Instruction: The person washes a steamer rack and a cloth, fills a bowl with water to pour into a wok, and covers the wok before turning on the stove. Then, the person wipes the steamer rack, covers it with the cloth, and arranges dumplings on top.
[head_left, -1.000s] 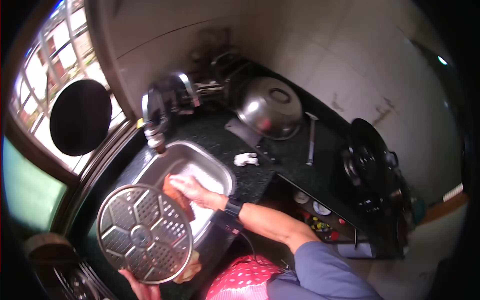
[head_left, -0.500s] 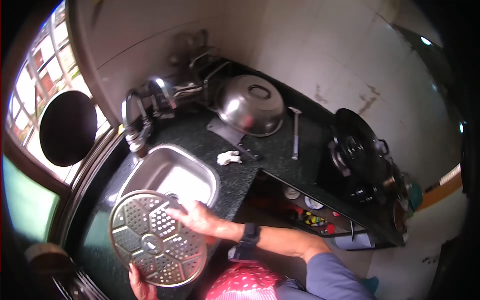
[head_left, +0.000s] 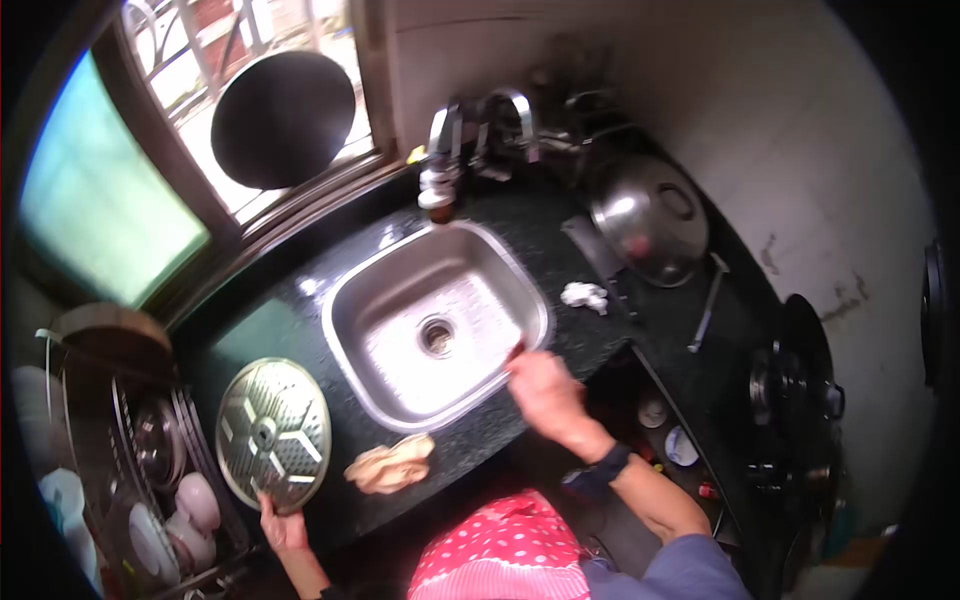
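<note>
Left hand (head_left: 283, 527) down at the bottom of the view, fingers curled around the lower rim of the perforated steamer plate (head_left: 273, 432), which stands tilted up on the dark counter (head_left: 300, 300) just left of the sink (head_left: 437, 322) and right beside the dish rack (head_left: 130, 470); the plate's holed face with its raised ribs is turned toward the camera, and the rack behind it shows bowls and plates stacked on edge. Over on the other side, the right hand (head_left: 543, 387) sits at the sink's right rim, fingers drawn together on something small and reddish (head_left: 516, 348) that pokes out at the fingertips — too little of it shows to say what it is. A dark watch band (head_left: 598, 467) wraps that wrist, blue sleeve further back. The sink basin is bare steel with the drain (head_left: 437, 336) in the middle, and the tap (head_left: 440, 170) hangs over its far edge. A crumpled tan cloth (head_left: 391, 464) lies on the counter at the near edge of the sink, between the two hands and touching neither. Further right, a small white scrap (head_left: 584, 294) rests on the counter near a domed steel lid (head_left: 648, 218), with a long-handled utensil (head_left: 706, 302) lying beyond it and the stove (head_left: 795, 390) at the far right. A round black pan (head_left: 284, 118) leans on the window ledge
</note>
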